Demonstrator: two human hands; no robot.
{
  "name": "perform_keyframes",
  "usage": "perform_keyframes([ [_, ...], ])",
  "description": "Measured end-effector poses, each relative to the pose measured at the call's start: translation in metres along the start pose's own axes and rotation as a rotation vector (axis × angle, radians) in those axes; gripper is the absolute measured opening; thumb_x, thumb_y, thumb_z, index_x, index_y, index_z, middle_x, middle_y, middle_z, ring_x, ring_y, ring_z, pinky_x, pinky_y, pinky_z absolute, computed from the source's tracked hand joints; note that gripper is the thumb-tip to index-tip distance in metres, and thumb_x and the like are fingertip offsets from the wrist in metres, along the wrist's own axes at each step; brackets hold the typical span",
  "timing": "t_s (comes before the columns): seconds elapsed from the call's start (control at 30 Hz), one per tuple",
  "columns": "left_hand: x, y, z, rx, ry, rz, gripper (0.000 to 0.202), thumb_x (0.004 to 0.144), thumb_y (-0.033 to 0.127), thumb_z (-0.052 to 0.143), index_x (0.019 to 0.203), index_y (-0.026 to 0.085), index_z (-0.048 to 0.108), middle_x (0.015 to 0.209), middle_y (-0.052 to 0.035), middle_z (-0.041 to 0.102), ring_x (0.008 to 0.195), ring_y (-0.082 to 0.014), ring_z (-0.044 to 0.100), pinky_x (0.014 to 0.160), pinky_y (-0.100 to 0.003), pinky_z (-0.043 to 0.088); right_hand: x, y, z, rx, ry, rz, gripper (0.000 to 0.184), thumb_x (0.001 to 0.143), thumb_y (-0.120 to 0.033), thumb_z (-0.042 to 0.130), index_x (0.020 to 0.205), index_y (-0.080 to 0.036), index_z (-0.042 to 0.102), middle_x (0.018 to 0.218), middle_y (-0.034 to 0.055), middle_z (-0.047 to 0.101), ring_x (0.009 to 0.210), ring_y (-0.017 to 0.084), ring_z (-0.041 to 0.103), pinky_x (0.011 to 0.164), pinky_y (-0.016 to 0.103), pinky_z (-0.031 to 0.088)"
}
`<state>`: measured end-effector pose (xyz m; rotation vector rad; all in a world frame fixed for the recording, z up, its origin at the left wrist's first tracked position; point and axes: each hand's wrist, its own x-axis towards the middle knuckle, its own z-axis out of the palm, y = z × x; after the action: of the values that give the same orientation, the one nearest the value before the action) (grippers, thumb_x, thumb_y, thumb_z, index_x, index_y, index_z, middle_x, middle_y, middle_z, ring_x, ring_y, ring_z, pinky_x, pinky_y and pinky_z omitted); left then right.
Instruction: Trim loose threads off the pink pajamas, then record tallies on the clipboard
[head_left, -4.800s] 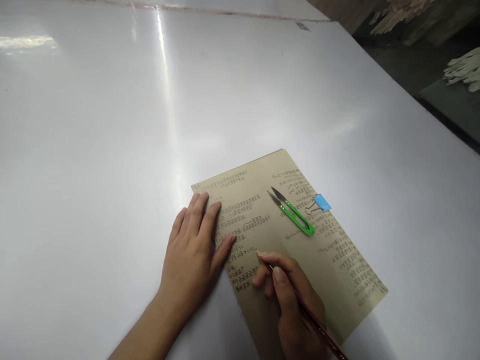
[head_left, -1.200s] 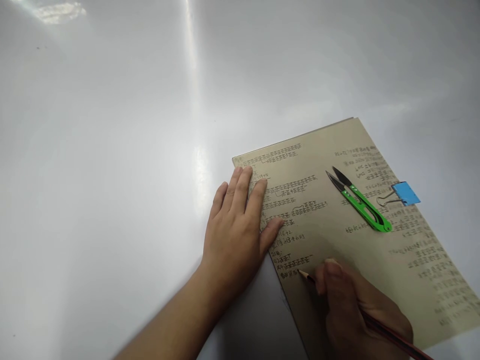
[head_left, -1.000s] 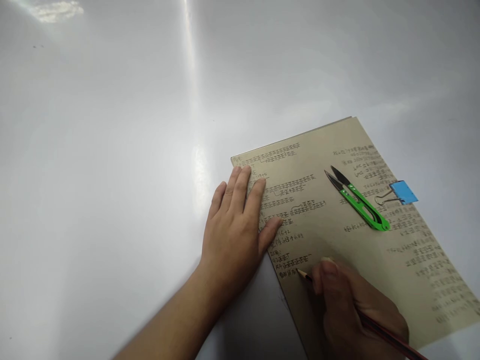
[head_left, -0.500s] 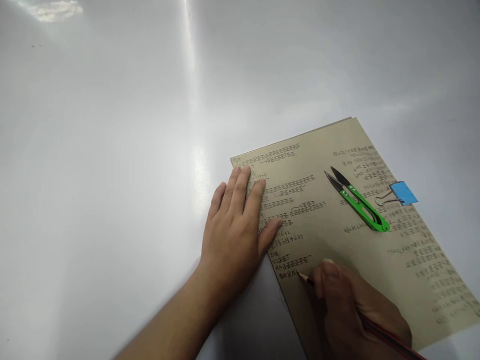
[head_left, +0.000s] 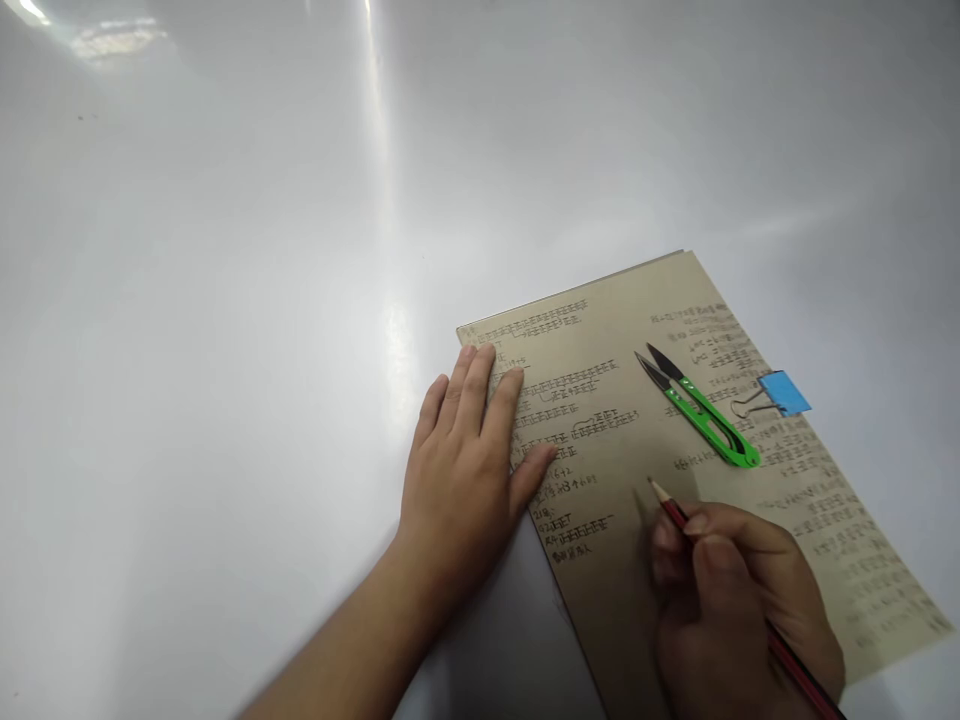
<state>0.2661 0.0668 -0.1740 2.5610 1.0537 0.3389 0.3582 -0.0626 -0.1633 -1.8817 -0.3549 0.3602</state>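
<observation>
My left hand (head_left: 465, 460) lies flat with fingers spread, pressing on the left edge of a tan sheet of card (head_left: 622, 480) covered in handwritten characters and tally marks. In my right hand (head_left: 742, 600) is a red and black pencil (head_left: 675, 512), its sharpened tip raised a little above the card and casting a shadow there. Green-handled thread snips (head_left: 705, 415) rest on the card beyond that hand, their dark blades parted and pointing away to the left. A blue binder clip (head_left: 784, 393) grips the card's right edge.
A glossy white tabletop (head_left: 202, 330) surrounds the card, with bright light reflections at the top left and down its middle. Another layer shows under the card's far edge.
My right hand has lifted the pencil tip off the last written line and moved it up and right. The view has shifted slightly. My left hand stays on the card.
</observation>
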Motion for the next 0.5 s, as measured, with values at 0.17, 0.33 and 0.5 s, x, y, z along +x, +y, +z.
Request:
perform_keyframes([
  [0.17, 0.0, 0.0, -0.001, -0.012, -0.004, 0.005, 0.048, 0.089, 0.04, 0.043, 0.129, 0.014, 0.038, 0.142, -0.014, 0.033, 0.134, -0.0251, 0.025, 0.108, -0.045, 0.026, 0.006, -0.001, -0.002, 0.206, -0.077, -0.029, 0.01, 0.086, -0.031, 0.047, 0.082, -0.023, 0.051, 0.072, -0.0028, 0.065, 0.048, 0.009, 0.046, 0.064, 0.029, 0.043],
  [0.33, 0.0, 0.0, -0.003, -0.022, -0.019, 0.001, 0.047, 0.088, 0.039, 0.043, 0.129, 0.016, 0.038, 0.142, -0.0135, 0.033, 0.134, -0.0256, 0.025, 0.108, -0.046, 0.026, 0.015, -0.024, -0.012, -0.072, -0.035, 0.057, 0.02, 0.085, -0.04, 0.048, 0.079, -0.022, 0.052, 0.06, -0.0026, 0.06, 0.048, 0.011, 0.047, 0.055, 0.027, 0.041],
  [0.5, 0.0, 0.0, -0.002, -0.006, -0.009, 0.005, 0.047, 0.089, 0.039, 0.042, 0.13, 0.016, 0.038, 0.142, -0.0136, 0.033, 0.133, -0.0259, 0.027, 0.106, -0.048, 0.028, 0.046, -0.024, -0.032, -0.492, 0.03, -0.227, 0.029, 0.073, -0.044, 0.063, 0.088, -0.024, 0.049, 0.098, 0.003, 0.061, 0.087, 0.02, 0.055, 0.078, 0.035, 0.042],
])
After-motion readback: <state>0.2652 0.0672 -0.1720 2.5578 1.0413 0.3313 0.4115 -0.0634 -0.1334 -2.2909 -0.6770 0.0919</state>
